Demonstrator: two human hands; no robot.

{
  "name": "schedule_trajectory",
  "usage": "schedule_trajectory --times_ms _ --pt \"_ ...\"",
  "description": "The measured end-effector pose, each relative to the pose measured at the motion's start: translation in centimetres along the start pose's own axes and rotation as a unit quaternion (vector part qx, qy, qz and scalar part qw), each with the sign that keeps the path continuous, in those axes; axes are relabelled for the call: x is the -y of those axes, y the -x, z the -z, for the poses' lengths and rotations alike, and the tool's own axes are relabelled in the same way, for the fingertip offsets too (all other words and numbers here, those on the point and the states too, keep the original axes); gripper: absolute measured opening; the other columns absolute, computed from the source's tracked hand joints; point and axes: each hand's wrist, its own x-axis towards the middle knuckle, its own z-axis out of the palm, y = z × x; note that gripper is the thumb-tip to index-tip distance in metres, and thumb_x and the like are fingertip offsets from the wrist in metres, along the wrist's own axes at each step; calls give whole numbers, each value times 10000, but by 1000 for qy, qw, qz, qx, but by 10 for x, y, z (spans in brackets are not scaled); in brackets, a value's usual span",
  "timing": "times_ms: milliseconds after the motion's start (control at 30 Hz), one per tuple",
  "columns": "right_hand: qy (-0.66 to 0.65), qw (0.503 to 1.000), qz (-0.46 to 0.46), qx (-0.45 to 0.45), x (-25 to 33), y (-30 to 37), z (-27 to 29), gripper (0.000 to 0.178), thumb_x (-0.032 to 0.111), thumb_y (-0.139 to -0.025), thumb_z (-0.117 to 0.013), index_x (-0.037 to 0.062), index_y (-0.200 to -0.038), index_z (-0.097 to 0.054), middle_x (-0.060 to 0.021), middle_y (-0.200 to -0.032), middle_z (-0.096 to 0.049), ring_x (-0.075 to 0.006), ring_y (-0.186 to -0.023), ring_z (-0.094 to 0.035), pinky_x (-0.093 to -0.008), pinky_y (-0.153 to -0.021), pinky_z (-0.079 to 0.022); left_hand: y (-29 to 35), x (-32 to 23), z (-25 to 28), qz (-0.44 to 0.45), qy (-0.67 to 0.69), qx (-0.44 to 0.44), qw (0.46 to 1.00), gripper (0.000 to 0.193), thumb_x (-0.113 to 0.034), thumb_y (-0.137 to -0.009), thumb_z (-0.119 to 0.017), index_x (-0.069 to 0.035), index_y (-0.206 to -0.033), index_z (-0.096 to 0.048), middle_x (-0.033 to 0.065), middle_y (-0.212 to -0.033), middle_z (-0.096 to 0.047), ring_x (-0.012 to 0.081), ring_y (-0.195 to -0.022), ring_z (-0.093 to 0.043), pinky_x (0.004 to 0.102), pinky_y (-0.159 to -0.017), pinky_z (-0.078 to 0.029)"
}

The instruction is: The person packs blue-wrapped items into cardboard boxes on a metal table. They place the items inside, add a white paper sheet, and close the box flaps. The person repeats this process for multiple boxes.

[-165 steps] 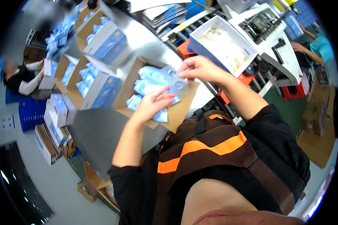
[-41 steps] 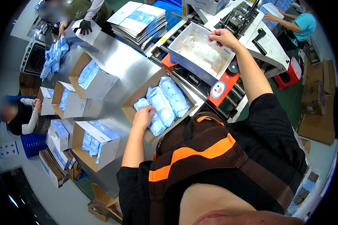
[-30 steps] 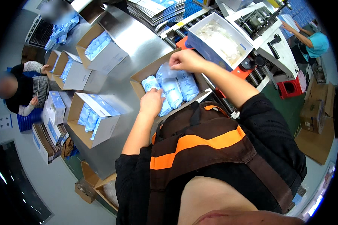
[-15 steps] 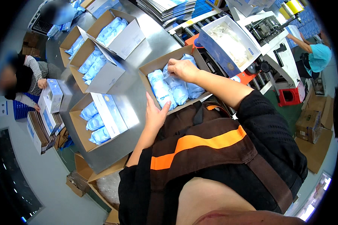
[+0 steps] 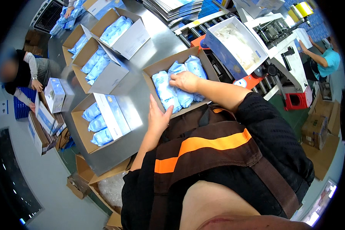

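Head view: left grip wide; right grip, hold unclear, part-hides packet; cartons nearby

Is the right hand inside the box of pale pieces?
No, the right hand is over the blue packets in the open carton.

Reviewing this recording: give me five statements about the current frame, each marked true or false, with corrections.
1. The right hand is over blue packets in an open carton. True.
2. The left hand is clenched around a packet. False: the left hand is open beside the carton.
3. The box on the roller conveyor holds whitish contents. True.
4. The yellow roll lies among the packets. False: the yellow roll is at upper right.
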Motion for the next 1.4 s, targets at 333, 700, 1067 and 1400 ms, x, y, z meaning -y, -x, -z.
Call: schedule_trajectory --times_ms 333,700,1067,1400 --pt "-88 982 -154 -72 -3 18 61 150 148 -845 -584 109 -989 -600 -141 -928 -623 -342 -832 -653 -435 -719 -531 1 0 4 13 19 8 1000 971 -328 -808 -732 83 -1463 -144 353 -1421 -341 461 -1310 -386 442 -1066 -352" --pt "221 863 -373 -258 -99 181 145 467 176 -797 -704 52 -1223 -556 -209 -1148 -621 -358 -1045 -605 -436 -882 -495 -5 -50 3 -63 -175 130 974 1277 -589 -640 -801 169 -1424 -139 388 -1478 -191 450 -1391 -267 411 -1134 -270" --pt "-240 924 -195 226 -27 28 49 444 405 -949 -469 41 -1118 -660 -253 -1060 -648 -394 -1023 -608 -450 -922 -449 -84 -30 -39 -200 -248 124 940 635 -524 -766 -692 -69 -1198 -593 168 -1182 -564 324 -1123 -524 389 -936 -428" --pt "23 953 -147 -265 -6 -10 29 405 254 -844 -646 20 -1166 -576 -151 -1187 -603 -323 -1155 -543 -449 -1029 -373 -91 32 -72 -79 -8 -286 955 905 -344 -603 -883 -22 -1306 -413 168 -1275 -478 333 -1212 -444 455 -1018 -354"
